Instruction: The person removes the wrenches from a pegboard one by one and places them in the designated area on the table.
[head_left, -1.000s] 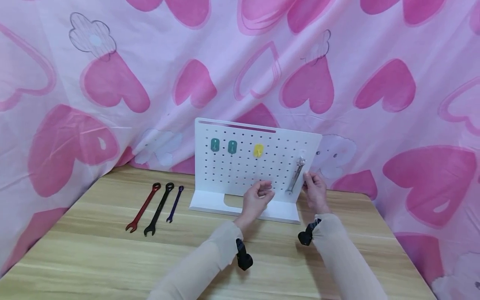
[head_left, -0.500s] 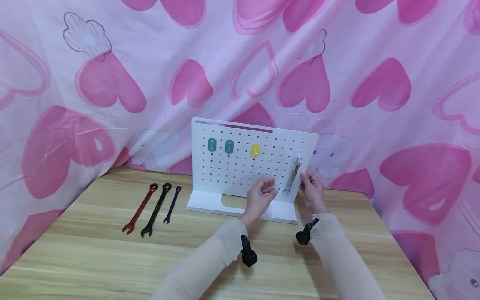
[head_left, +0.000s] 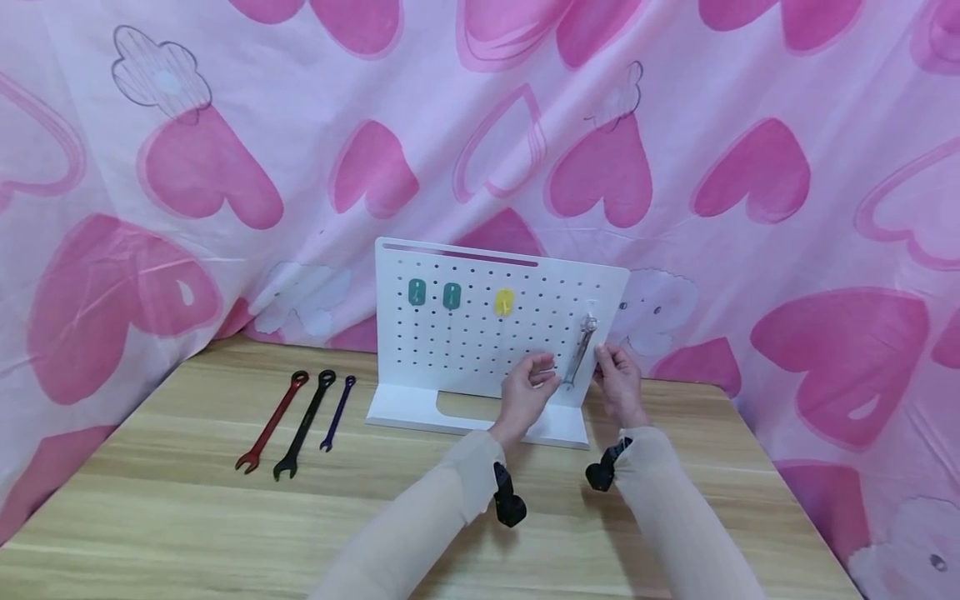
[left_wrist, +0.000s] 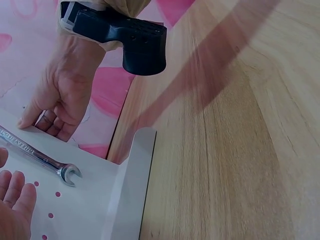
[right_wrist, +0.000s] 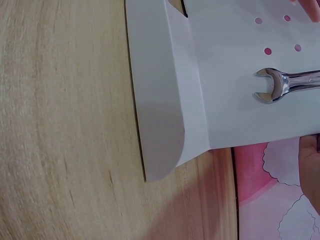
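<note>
A white pegboard stand (head_left: 480, 333) stands on the table with a silver wrench (head_left: 580, 352) hanging from a clear hook near its right edge. In the left wrist view, the open end of this wrench (left_wrist: 69, 173) points toward the board's base. My left hand (head_left: 525, 392) is just left of the wrench's lower end, in front of the board, its fingers loosely bent and holding nothing. My right hand (head_left: 621, 387) grips the board's right edge, thumb in front and fingers behind (left_wrist: 67, 95). At the right wrist view's border, only part of the right hand (right_wrist: 311, 172) shows.
On the table's left lie a red wrench (head_left: 272, 422), a black wrench (head_left: 303, 427) and a small purple wrench (head_left: 337, 414). Two green hooks (head_left: 417, 292) and a yellow hook (head_left: 504, 302) are on the board. A heart-patterned pink curtain (head_left: 300, 167) hangs behind the table.
My left hand has moved right along the board, closer to the hanging wrench. My right hand stays on the board's edge. The whole head view has shifted slightly.
</note>
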